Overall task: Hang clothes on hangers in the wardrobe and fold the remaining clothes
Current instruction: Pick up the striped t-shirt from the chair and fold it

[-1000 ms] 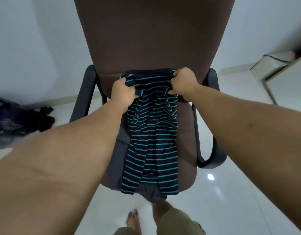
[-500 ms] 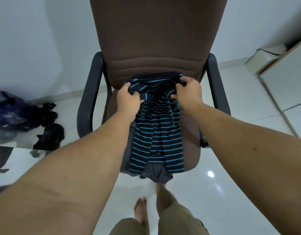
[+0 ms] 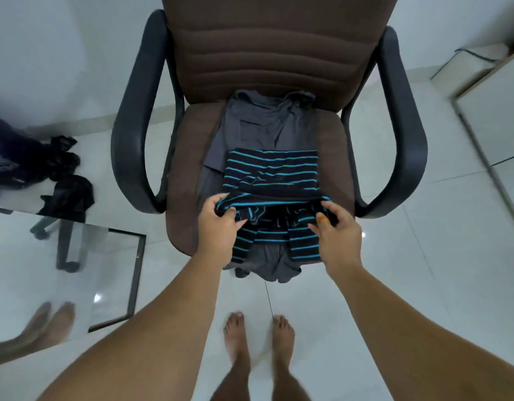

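Note:
A black shirt with turquoise stripes (image 3: 271, 172) lies folded over on itself on the seat of a brown office chair (image 3: 276, 50). My left hand (image 3: 216, 227) grips its folded edge on the left. My right hand (image 3: 335, 231) pinches the same edge on the right, near the seat's front. Under the striped shirt a grey garment (image 3: 258, 123) is spread over the seat, its hem hanging off the front edge.
Black armrests (image 3: 134, 125) flank the seat. Dark clothes (image 3: 67, 180) lie heaped on the white tiled floor at the left, beside a glass-topped table (image 3: 76, 256). A white wardrobe (image 3: 493, 111) stands at the right. My bare feet are below the chair.
Both hands have brought the shirt's top edge from the backrest down toward the seat's front, folding the shirt over itself and uncovering the grey garment. The camera has tilted down.

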